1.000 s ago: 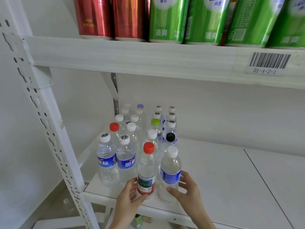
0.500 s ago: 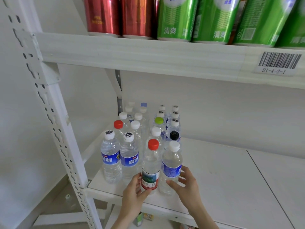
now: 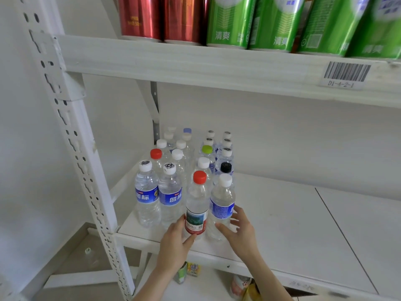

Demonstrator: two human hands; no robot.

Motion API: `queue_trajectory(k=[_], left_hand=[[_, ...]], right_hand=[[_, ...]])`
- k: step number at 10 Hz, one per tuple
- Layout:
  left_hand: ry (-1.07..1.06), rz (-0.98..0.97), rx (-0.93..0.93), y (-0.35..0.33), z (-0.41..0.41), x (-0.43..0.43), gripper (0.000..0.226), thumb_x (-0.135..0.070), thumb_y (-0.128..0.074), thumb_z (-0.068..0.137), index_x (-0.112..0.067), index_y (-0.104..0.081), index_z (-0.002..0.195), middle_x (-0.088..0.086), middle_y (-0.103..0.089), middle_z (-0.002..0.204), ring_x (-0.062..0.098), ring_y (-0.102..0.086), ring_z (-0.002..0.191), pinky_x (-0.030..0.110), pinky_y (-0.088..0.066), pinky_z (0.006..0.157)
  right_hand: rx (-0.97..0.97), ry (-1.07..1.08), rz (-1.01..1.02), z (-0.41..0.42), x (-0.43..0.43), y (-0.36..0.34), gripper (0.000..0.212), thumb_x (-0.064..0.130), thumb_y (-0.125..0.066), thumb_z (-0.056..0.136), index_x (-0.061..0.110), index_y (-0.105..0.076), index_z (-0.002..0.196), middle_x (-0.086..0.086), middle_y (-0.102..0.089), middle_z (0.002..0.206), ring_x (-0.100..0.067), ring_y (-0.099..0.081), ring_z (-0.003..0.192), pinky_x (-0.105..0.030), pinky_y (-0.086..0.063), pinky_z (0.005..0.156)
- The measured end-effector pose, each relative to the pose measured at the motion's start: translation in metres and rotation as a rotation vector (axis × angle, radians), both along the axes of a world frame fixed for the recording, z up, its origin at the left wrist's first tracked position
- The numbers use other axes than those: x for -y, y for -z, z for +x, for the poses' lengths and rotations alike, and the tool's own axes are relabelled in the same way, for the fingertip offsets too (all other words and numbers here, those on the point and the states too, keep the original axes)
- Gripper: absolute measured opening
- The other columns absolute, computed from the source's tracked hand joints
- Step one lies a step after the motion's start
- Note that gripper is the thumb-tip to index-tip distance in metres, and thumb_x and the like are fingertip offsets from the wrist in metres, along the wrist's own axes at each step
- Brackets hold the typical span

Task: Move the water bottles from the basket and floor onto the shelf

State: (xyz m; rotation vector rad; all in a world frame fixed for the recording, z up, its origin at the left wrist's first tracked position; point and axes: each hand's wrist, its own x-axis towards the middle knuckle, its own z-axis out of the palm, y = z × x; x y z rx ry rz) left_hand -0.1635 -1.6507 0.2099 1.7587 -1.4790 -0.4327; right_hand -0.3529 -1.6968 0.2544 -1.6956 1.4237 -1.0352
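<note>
Several clear water bottles stand in rows at the left end of the white shelf (image 3: 293,224). In the front row, a red-capped bottle (image 3: 196,205) with a red and green label stands on the shelf, and my left hand (image 3: 175,242) grips its lower part, thumb across the label's bottom. Right beside it stands a white-capped bottle (image 3: 222,205) with a blue label; my right hand (image 3: 238,231) curls around its lower right side, thumb on its front. Two blue-labelled bottles (image 3: 158,196) stand to the left. No basket is in view.
The upper shelf (image 3: 195,61) hangs close overhead with red cans (image 3: 162,18) and green cans (image 3: 282,20) on it. A perforated white upright (image 3: 82,159) stands at the left. Small packaged items (image 3: 188,271) sit on the level below. A clear bottle (image 3: 89,255) lies on the floor, left.
Both hands stay on the same two front bottles. The view has shifted so the shelf appears slightly closer and further right; the bottles themselves have barely moved.
</note>
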Motion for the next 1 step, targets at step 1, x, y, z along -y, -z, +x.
queue_trajectory(k=[1], left_hand=[[0.0,-0.047,0.244,0.0027,0.0048,-0.0119,0.062,-0.041,-0.065,0.087,-0.024,-0.044,0.143,-0.004,-0.058,0.131,0.015,-0.057,0.117,0.025,-0.051,0.09]], right_hand=[[-0.251,0.097,-0.174,-0.0036,-0.0134,0.0064,0.067,0.04,-0.075,0.08,0.029,-0.043,0.138,0.014,-0.057,0.121,-0.014,-0.059,0.107,-0.03,-0.05,0.087]])
